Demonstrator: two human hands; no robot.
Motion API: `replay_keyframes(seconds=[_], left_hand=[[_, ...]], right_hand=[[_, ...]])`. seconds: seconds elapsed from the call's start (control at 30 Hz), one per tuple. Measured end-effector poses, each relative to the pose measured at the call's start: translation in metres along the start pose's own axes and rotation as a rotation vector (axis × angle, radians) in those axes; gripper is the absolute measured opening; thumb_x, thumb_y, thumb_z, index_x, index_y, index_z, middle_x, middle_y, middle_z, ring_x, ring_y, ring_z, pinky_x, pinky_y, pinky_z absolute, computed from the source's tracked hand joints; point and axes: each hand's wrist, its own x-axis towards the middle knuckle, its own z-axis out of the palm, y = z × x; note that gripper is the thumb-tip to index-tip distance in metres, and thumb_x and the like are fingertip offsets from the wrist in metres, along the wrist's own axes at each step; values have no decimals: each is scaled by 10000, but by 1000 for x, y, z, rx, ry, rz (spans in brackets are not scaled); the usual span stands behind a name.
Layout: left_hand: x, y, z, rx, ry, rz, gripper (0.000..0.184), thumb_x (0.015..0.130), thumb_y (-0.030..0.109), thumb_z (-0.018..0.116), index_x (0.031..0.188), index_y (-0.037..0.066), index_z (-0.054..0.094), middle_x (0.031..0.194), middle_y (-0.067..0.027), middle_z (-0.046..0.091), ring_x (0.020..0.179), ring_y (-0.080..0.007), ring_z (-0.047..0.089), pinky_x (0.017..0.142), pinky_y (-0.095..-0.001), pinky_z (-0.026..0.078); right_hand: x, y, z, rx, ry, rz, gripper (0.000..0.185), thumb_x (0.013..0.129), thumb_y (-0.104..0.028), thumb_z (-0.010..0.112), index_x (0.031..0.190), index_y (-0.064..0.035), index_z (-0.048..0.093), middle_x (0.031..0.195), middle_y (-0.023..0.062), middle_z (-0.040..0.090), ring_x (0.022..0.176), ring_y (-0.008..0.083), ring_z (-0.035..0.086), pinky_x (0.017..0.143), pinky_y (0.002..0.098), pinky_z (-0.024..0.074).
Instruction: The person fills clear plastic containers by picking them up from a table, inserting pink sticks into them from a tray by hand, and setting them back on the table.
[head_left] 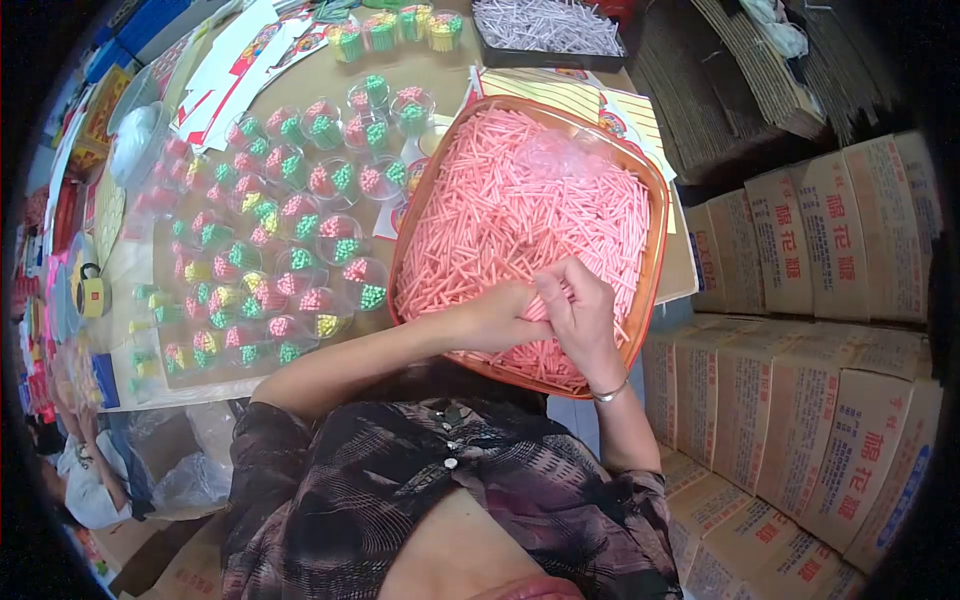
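Note:
A large orange-rimmed basin (pixel 655 270) full of short, thin pink sticks (pixel 480 200) sits in front of me. Over its near side my two hands meet. My left hand (pixel 500 316) is closed around some pink sticks, reaching in from the left. Against it, my right hand (pixel 580 315), with a bracelet at the wrist, has its fingers closed on the same small bundle. The hands partly hide that bundle. A crumpled clear plastic bag (pixel 565 155) lies on the sticks at the far side of the basin.
Clear cups (pixel 322 130) of pink, green and yellow sticks crowd the table on the left. A black tray (pixel 550 58) of pale purple sticks stands at the back. Cardboard boxes (pixel 800 230) are stacked at right. Another person (pixel 90 475) is at far left.

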Motion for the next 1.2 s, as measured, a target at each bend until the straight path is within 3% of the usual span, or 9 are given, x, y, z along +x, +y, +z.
replay_keyframes(seconds=[0.2, 0.33, 0.4, 0.5, 0.7, 0.87, 1.03, 1.17, 1.2], left_hand=[[-11, 9, -5, -225, -24, -130, 118, 877, 82, 626, 970, 12, 606, 751, -18, 572, 657, -84, 496, 587, -220, 438], [-14, -1, -13, -182, 17, -107, 80, 840, 72, 600, 910, 38, 582, 754, -21, 584, 652, -94, 476, 565, -247, 420], [-12, -1, -11, -172, -11, -106, 92, 845, 70, 600, 929, 37, 582, 757, -17, 583, 661, -85, 480, 570, -239, 422], [-9, 3, -11, -141, -77, -95, 133, 857, 66, 599, 985, 36, 582, 768, -6, 579, 687, -61, 495, 583, -214, 430], [-8, 13, -8, -235, -63, -120, 256, 842, 63, 595, 1092, 24, 557, 782, -11, 592, 680, -73, 511, 582, -201, 435], [-12, 22, -20, -425, -160, -212, 348, 878, 70, 589, 1207, -9, 507, 928, -60, 617, 797, -103, 560, 698, -212, 473], [-28, 13, -18, -323, 114, -109, 304, 932, 150, 549, 1182, -20, 516, 946, -52, 562, 848, -118, 518, 753, -248, 439], [-20, 23, 5, -286, 548, 194, 302, 1009, 222, 434, 1169, -18, 523, 1053, -82, 548, 951, -156, 508, 863, -281, 419], [-15, 25, 12, -281, 574, 226, 306, 1021, 224, 383, 1150, -12, 527, 1054, -89, 549, 956, -170, 508, 873, -293, 414]], right_hand=[[3, -3, -8, -91, 33, 233, 207, 944, -233, 583, 937, -26, 599, 708, 59, 579, 596, 190, 530, 576, 287, 428], [11, 7, -11, -119, 202, -123, 231, 953, -243, 562, 1039, -31, 593, 742, 66, 578, 625, 208, 542, 585, 295, 424], [8, 0, -4, 37, 29, -90, 212, 935, -215, 588, 997, -15, 624, 765, 67, 573, 638, 195, 532, 594, 283, 423], [3, 0, 1, 19, -80, -11, 176, 908, -176, 619, 923, -4, 654, 739, 62, 564, 623, 185, 517, 580, 274, 416], [0, -4, 7, 144, -84, -107, 202, 925, -133, 577, 814, 21, 646, 782, 57, 607, 676, 153, 525, 653, 237, 418], [-1, 7, 6, 258, 142, 152, 165, 928, -110, 580, 840, 18, 637, 762, 35, 599, 683, 100, 496, 643, 215, 398], [2, 14, -8, 234, 224, 205, 150, 929, -102, 606, 824, 3, 626, 684, 0, 572, 603, 77, 447, 563, 222, 385], [4, -6, -1, 276, 222, 149, 154, 928, -102, 609, 807, -6, 616, 669, -4, 561, 592, 76, 442, 565, 215, 385], [4, -11, 2, 234, 203, 122, 150, 930, -111, 600, 821, -9, 616, 685, 4, 563, 601, 83, 449, 570, 222, 391]])
